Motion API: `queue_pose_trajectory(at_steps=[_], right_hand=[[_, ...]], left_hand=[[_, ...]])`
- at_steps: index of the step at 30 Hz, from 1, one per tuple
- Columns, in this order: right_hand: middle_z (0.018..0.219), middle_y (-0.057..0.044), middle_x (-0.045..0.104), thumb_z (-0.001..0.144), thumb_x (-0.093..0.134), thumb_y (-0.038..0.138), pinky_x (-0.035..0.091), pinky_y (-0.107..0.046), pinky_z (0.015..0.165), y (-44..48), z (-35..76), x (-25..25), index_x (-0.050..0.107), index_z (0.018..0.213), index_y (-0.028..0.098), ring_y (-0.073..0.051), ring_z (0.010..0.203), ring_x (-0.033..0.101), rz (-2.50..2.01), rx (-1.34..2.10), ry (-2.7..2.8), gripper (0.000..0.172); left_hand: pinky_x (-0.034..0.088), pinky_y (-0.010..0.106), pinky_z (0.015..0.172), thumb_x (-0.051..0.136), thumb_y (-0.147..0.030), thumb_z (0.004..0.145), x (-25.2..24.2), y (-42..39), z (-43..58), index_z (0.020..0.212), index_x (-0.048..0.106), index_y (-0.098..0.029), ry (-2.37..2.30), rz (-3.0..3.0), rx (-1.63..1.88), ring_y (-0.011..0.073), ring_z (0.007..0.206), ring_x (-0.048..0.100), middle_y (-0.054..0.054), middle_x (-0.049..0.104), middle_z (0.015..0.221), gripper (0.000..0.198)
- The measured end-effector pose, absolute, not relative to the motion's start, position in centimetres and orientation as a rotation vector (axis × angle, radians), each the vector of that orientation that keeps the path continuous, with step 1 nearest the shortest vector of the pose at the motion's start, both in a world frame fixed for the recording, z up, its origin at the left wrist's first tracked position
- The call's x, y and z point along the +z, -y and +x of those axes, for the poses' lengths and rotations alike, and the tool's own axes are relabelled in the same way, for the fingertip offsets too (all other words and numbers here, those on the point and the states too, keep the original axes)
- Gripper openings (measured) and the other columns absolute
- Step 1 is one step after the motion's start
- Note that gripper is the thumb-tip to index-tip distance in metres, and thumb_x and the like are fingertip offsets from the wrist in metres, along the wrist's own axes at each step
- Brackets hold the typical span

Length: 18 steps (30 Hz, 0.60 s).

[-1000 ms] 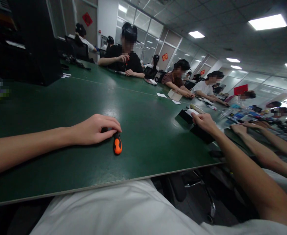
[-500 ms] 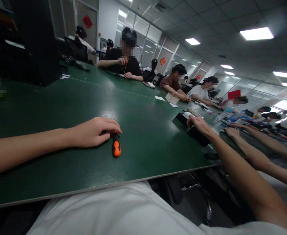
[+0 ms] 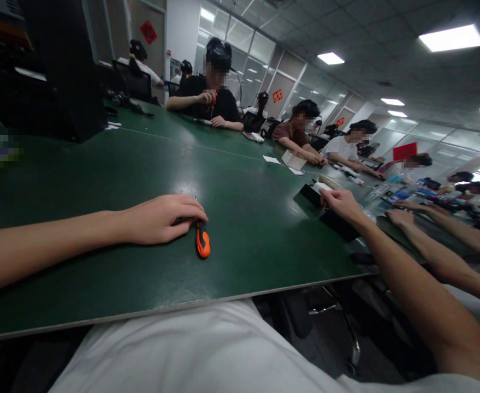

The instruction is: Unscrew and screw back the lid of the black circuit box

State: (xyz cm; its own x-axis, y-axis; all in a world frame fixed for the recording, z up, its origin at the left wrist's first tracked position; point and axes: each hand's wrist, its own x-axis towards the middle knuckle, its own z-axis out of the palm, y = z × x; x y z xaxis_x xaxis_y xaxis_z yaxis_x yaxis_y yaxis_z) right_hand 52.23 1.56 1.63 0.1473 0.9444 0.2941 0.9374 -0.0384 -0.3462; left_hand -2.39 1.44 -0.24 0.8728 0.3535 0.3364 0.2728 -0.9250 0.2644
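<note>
A screwdriver [image 3: 202, 240] with an orange and black handle lies on the green table. My left hand [image 3: 170, 218] rests over its shaft with fingers curled round it; the thin metal tip peeks out beyond the knuckles. Far to the right, my right hand [image 3: 344, 207] pinches at a white object [image 3: 322, 187] beside a black box [image 3: 338, 225]. The hand and box partly cover that object, so its kind cannot be made out. Behind it sits a tan rolled item.
The green table [image 3: 240, 234] ends in a pale front edge just before my lap. A tall black panel [image 3: 65, 71] stands at the left. Paper and an open carton [image 3: 294, 159] lie farther back. Co-workers sit opposite, and another person's arms [image 3: 420, 234] reach in at my right.
The view has shifted slightly. The screwdriver's handle has turned a little under my left hand, and its tip now shows past the fingers. My right hand stays at the black box.
</note>
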Motion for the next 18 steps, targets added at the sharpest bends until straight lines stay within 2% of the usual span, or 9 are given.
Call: queue_pose_trajectory(at_steps=[2,4,5,8,12,15,18], right_hand=[[0.096,-0.015,0.07,0.095,0.046,0.052,0.04,-0.034,0.083,-1.7,52.6,1.6,0.066,0.078,0.018,-0.022,0.09,0.061,-1.956,-0.107,1.751,0.042],[0.121,-0.019,0.066,0.095,0.047,0.045,0.039,-0.036,0.091,-2.2,53.2,1.5,0.067,0.09,0.018,-0.026,0.109,0.058,-1.958,-0.183,1.724,0.035],[0.126,-0.02,0.064,0.093,0.05,0.043,0.04,-0.037,0.094,-2.6,53.6,1.3,0.067,0.093,0.017,-0.027,0.113,0.057,-1.979,-0.184,1.721,0.031],[0.118,-0.02,0.069,0.087,0.058,0.04,0.044,-0.04,0.091,-3.8,54.5,0.6,0.068,0.102,0.015,-0.029,0.104,0.063,-2.074,-0.086,1.739,0.031],[0.118,-0.016,0.071,0.089,0.051,0.048,0.052,-0.038,0.085,-4.6,55.4,-0.1,0.064,0.12,0.016,-0.026,0.093,0.068,-2.153,0.001,1.759,0.046],[0.118,-0.016,0.07,0.09,0.047,0.053,0.054,-0.039,0.084,-4.7,55.7,-0.2,0.062,0.125,0.016,-0.026,0.092,0.069,-2.199,-0.024,1.799,0.053],[0.114,-0.015,0.072,0.091,0.046,0.052,0.054,-0.04,0.085,-5.1,55.7,0.3,0.061,0.125,0.017,-0.026,0.091,0.07,-2.216,-0.105,1.895,0.051]], left_hand=[[0.052,0.03,0.097,0.05,-0.011,0.093,-0.3,-1.5,-2.4,0.118,0.071,-0.019,-0.472,2.834,0.566,0.0213,0.109,0.067,0.008,0.072,0.119,0.034],[0.051,0.029,0.096,0.05,-0.011,0.094,-0.3,-1.6,-2.3,0.118,0.071,-0.019,-0.467,2.833,0.553,0.0214,0.109,0.066,0.008,0.071,0.119,0.033],[0.051,0.03,0.096,0.05,-0.011,0.095,-0.3,-1.6,-2.3,0.118,0.071,-0.019,-0.466,2.83,0.549,0.0214,0.11,0.066,0.008,0.071,0.119,0.032],[0.051,0.03,0.096,0.051,-0.011,0.095,-0.4,-1.5,-2.3,0.118,0.071,-0.019,-0.466,2.819,0.557,0.0218,0.11,0.066,0.009,0.071,0.12,0.032],[0.05,0.031,0.097,0.051,-0.01,0.095,-0.5,-1.3,-2.3,0.12,0.07,-0.018,-0.473,2.815,0.557,0.0223,0.111,0.065,0.01,0.07,0.121,0.032],[0.049,0.031,0.098,0.051,-0.01,0.095,-0.6,-1.3,-2.3,0.121,0.069,-0.017,-0.467,2.813,0.564,0.0223,0.112,0.065,0.01,0.07,0.122,0.032],[0.049,0.03,0.098,0.052,-0.01,0.095,-0.7,-1.4,-2.4,0.121,0.07,-0.018,-0.461,2.807,0.585,0.0219,0.111,0.065,0.01,0.07,0.121,0.032]])
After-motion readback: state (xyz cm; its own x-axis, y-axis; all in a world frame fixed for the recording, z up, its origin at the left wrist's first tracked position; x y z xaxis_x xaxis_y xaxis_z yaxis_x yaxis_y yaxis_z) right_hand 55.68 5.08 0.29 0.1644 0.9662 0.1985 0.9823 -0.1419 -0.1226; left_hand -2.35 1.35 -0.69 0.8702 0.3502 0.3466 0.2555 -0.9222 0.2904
